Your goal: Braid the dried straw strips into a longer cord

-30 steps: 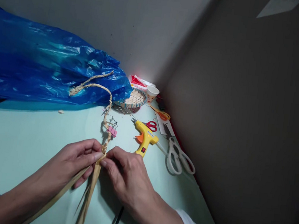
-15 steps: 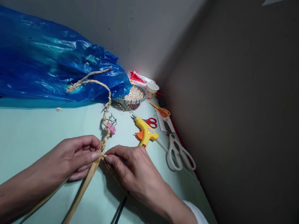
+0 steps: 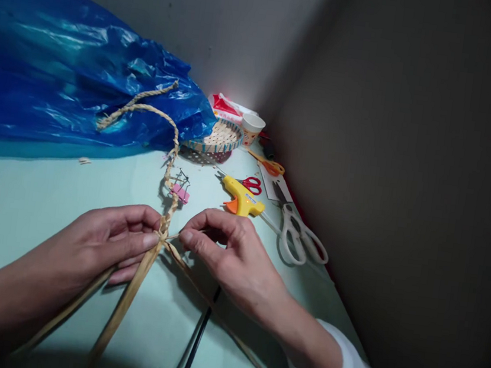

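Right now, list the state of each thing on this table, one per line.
Left hand: pinching the braid.
Right hand: pinching a loose strand.
Braid: part plaited, strands loose below.
Pink binder clip: clamped on the braid.
White scissors: shut, lying flat.
Glue gun: lying on its side.
Paper cup: upright.

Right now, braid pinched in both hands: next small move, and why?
Probably cross the thin strand in the right hand leftward over the wide strips. The left hand pins the braid at its last crossing, and that strand stands pulled out sideways, not yet laid in.
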The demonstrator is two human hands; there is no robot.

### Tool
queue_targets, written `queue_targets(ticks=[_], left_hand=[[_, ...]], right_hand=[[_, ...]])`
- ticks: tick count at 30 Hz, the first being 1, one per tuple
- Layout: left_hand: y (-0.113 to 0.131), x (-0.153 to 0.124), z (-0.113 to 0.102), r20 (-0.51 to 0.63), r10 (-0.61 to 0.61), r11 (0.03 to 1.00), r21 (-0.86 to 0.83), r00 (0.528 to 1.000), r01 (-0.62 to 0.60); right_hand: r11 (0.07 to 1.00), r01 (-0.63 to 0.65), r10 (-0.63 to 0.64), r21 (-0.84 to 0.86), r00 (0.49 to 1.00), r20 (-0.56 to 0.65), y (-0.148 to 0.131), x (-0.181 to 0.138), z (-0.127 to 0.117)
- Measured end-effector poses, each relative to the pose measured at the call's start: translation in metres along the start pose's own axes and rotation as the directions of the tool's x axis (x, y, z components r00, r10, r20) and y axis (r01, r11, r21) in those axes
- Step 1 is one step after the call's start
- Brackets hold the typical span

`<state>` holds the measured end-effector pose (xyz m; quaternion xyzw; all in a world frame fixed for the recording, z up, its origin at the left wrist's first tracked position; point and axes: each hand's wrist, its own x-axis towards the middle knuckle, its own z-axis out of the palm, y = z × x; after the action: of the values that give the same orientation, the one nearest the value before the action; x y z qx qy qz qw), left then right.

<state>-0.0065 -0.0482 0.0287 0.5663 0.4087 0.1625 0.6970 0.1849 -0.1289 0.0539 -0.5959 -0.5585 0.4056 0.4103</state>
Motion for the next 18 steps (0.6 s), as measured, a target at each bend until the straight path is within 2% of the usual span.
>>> queue_targets(ticks=[3,5,6,7,9,11,12,14,18], left_hand=[[-0.001,-0.001,-0.001,-0.006,-0.020,1.000,-0.017,1.000,0.020],[-0.002,-0.002,0.000,-0.018,-0.036,0.999,-0.035,0.999,0.035],[-0.002,-0.003,0.002,-0.029,-0.040,0.998,-0.046,0.999,0.039],[-0.002,-0.004,0.004,-0.048,-0.040,0.998,-0.057,0.998,0.037],[-0.001,-0.007,0.009,-0.105,-0.053,0.995,-0.086,0.993,0.044],[0.000,-0.011,0.012,-0.171,-0.085,0.991,-0.113,0.982,0.066],[0.000,-0.012,0.013,-0.184,-0.103,0.990,-0.116,0.977,0.083],[-0.002,-0.012,0.010,-0.150,-0.117,0.990,-0.099,0.982,0.103],[-0.007,-0.005,0.002,-0.025,-0.072,0.996,-0.052,0.997,0.070]], right_hand=[[1.000,-0.010,0.010,0.014,1.000,0.001,0.000,-0.002,0.002],[0.992,0.104,-0.108,-0.072,0.992,-0.061,0.002,-0.007,0.008],[0.966,0.203,-0.220,-0.162,0.971,-0.098,0.004,-0.010,0.013],[0.907,0.306,-0.354,-0.290,0.927,-0.128,0.006,-0.014,0.018],[0.684,0.437,-0.608,-0.584,0.783,-0.127,0.011,-0.019,0.031],[0.466,0.436,-0.739,-0.770,0.670,-0.068,0.015,-0.022,0.041],[0.402,0.429,-0.768,-0.809,0.639,-0.043,0.016,-0.022,0.044],[0.353,0.441,-0.788,-0.825,0.615,-0.008,0.017,-0.022,0.048],[0.307,0.448,-0.794,-0.839,0.607,0.034,0.018,-0.020,0.050]])
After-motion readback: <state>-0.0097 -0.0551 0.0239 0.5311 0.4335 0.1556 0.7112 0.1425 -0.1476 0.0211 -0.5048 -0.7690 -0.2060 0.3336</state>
